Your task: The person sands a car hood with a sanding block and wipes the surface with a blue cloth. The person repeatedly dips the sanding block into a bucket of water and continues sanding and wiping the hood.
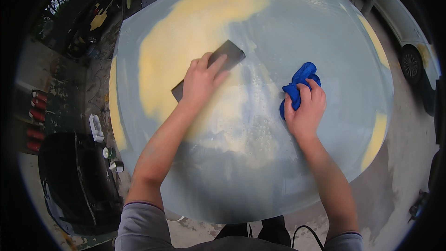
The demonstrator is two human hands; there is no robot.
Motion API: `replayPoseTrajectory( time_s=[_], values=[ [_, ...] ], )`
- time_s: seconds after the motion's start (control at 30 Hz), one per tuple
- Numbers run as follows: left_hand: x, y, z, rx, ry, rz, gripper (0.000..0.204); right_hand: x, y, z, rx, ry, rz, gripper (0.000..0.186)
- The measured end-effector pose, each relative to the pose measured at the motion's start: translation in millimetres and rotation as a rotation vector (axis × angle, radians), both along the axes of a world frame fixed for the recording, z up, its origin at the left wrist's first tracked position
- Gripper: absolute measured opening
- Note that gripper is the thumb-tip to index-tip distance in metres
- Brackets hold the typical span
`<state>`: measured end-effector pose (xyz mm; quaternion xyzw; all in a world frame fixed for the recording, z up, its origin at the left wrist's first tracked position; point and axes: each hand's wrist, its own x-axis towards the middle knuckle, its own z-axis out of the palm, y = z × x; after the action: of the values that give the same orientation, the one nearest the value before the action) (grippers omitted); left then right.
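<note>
The left hand (200, 80) is pressing flat on a dark sanding block (210, 69) on the wet panel (297, 28), fingers holding it. Just beside the block, the right hand (305, 109) is squeezing a blue cloth (298, 83).

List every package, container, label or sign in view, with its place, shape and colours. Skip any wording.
White box-like container: on the ground left of the panel, rectangular, white.
Two small cans: on the ground below the white container, round, pale with dark tops.
Red containers: far left edge, stacked, red and dark.
No signs or screens show.
</note>
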<state>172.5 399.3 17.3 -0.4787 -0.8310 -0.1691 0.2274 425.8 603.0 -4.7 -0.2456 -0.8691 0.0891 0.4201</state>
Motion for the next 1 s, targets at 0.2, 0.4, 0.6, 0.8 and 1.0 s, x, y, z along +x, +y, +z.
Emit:
replayPoseTrajectory(
  time_s=[0.2, 0.4, 0.6, 0.8, 1.0],
  values=[
    [-52, 10, 9, 0.014, -0.033, 0.152, 0.046, -13, -11, -2, -0.016, 0.004, 0.02, 0.036],
    [128, -91, -15, -0.007, -0.071, 0.013, 0.06, 2, 8, -6, -0.016, 0.004, 0.011, 0.038],
    [-41, 4, 8, 0.026, -0.038, 0.151, 0.05, -3, 0, 1, -0.021, -0.007, 0.015, 0.038],
    [-6, -24, -11, 0.041, -0.075, 0.107, 0.048, -4, 2, -3, -0.008, -0.019, 0.013, 0.039],
    [106, -94, -14, -0.022, -0.125, 0.077, 0.057, 1, 9, -7, 0.002, -0.004, -0.011, 0.038]
  ],
)
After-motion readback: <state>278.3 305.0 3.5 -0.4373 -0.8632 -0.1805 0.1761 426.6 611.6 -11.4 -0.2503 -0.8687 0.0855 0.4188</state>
